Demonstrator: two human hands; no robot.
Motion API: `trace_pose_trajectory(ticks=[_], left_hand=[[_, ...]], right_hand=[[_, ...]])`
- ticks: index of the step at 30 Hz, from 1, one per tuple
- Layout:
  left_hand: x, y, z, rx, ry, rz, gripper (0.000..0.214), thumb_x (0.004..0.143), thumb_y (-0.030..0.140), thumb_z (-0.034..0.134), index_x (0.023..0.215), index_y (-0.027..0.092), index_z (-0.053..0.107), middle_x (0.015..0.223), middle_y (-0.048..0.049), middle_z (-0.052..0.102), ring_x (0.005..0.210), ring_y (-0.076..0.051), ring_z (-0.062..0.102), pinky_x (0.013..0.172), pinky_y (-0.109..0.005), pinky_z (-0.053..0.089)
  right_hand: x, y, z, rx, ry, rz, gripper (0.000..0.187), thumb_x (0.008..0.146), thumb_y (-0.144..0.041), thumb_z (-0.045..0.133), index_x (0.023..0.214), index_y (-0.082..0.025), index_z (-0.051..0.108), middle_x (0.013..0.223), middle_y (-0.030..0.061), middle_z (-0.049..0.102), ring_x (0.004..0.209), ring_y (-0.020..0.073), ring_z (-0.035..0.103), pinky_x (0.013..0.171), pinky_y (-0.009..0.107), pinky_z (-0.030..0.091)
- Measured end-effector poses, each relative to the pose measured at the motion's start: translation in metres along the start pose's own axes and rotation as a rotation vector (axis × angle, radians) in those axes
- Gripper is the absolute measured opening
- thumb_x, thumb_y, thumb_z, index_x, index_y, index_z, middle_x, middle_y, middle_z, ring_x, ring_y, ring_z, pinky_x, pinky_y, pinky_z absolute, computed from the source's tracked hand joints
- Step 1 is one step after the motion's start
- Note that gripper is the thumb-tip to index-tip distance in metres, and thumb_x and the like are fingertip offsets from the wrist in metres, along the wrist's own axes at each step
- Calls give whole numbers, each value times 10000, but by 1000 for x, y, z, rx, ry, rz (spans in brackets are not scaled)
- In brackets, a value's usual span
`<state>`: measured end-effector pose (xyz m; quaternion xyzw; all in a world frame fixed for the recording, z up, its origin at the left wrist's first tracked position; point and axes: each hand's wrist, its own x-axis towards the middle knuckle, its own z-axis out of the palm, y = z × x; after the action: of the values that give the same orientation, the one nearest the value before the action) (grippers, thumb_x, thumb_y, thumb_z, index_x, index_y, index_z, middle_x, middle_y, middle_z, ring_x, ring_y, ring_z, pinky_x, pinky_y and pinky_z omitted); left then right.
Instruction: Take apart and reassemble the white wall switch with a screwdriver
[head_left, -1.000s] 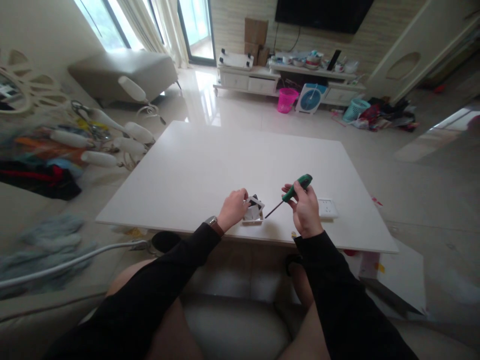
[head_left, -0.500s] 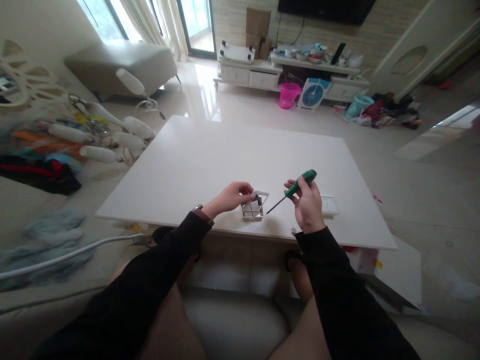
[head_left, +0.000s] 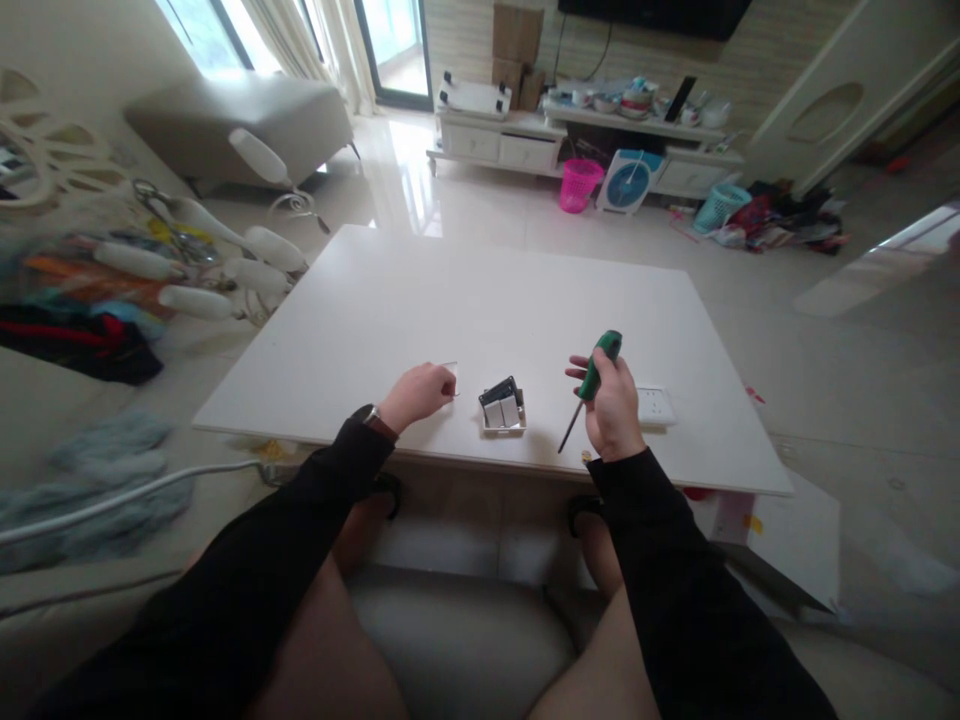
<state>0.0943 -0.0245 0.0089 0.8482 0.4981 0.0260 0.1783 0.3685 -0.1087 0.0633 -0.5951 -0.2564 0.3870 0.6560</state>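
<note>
My left hand [head_left: 417, 392] rests near the front edge of the white table [head_left: 450, 310], its fingers closed on a thin white cover frame [head_left: 451, 375] that it holds to the left of a small switch module [head_left: 502, 405]. The module lies flat on the table with dark and white parts showing. My right hand [head_left: 611, 405] grips a green-handled screwdriver [head_left: 592, 385], tip pointing down and to the left, just right of the module. A white wall socket plate [head_left: 655, 406] lies beside my right hand.
A white chandelier with long lamps [head_left: 202, 265] and coloured clutter lie on the floor to the left. Beyond the table stand a TV cabinet [head_left: 525, 150], a pink basket [head_left: 579, 184], a blue fan [head_left: 626, 185] and a grey sofa [head_left: 240, 125].
My left hand lifted the white frame off the module and carried it left. My right hand swung the screwdriver from pointing at the module to pointing downward.
</note>
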Motion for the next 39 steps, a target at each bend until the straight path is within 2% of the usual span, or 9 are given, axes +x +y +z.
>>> trace_pose_trajectory(ticks=[6,10,14,19,22,26,29,33,39], left_hand=[[-2,8,25,55,-97,6,199,784,129,616,786,216,795,865,-101,773,830,-249,709,749,-330,482],[1,8,32,62,-155,30,158,771,142,644,752,213,784,832,-98,765,801,-251,709,729,-328,477],[4,8,36,66,-162,39,150,754,136,649,756,209,780,856,-106,771,829,-264,713,741,-341,485],[5,7,39,48,-167,49,133,752,144,665,760,211,779,860,-98,773,828,-248,716,748,-328,494],[5,4,41,33,-179,55,104,737,137,687,721,202,767,832,-88,770,806,-242,714,711,-317,479],[5,4,39,9,-175,43,74,703,153,750,758,196,775,843,-77,775,813,-242,715,683,-304,466],[4,13,31,-31,-136,43,132,752,239,767,878,212,799,921,-63,792,858,-224,718,714,-290,482],[-2,37,24,-149,-35,50,154,831,358,737,908,250,816,873,-33,793,820,-206,720,737,-285,497],[-10,61,32,-104,12,-2,212,912,293,620,1015,245,798,886,-79,791,901,-263,749,773,-323,511]], right_hand=[[1,4,-1,-66,-34,-55,362,861,-588,706,901,-264,551,893,-19,718,664,128,617,589,281,410],[1,8,-3,-248,-155,-163,252,910,-484,673,877,-271,543,819,-39,644,642,131,544,634,298,420],[-1,11,-2,-398,-232,-171,149,888,-376,645,877,-279,533,721,-52,561,665,160,511,649,306,395],[-1,18,5,-759,-352,-345,215,792,-311,707,775,-262,499,677,-40,519,669,169,465,663,313,353],[1,29,8,-1008,-482,-404,148,824,-263,660,736,-251,542,684,-5,559,685,187,491,653,319,328],[4,46,13,-1269,-657,-429,98,809,-145,617,831,-227,665,919,60,689,811,207,595,665,307,355],[3,52,18,-1385,-719,-404,210,821,-126,599,964,-215,724,1060,73,688,863,196,633,682,289,386],[3,56,24,-1420,-752,-359,183,886,-180,585,980,-213,739,1077,74,671,892,195,649,698,282,400],[4,63,26,-1465,-778,-356,164,903,-166,587,985,-207,722,1088,75,652,898,191,646,700,283,394]])
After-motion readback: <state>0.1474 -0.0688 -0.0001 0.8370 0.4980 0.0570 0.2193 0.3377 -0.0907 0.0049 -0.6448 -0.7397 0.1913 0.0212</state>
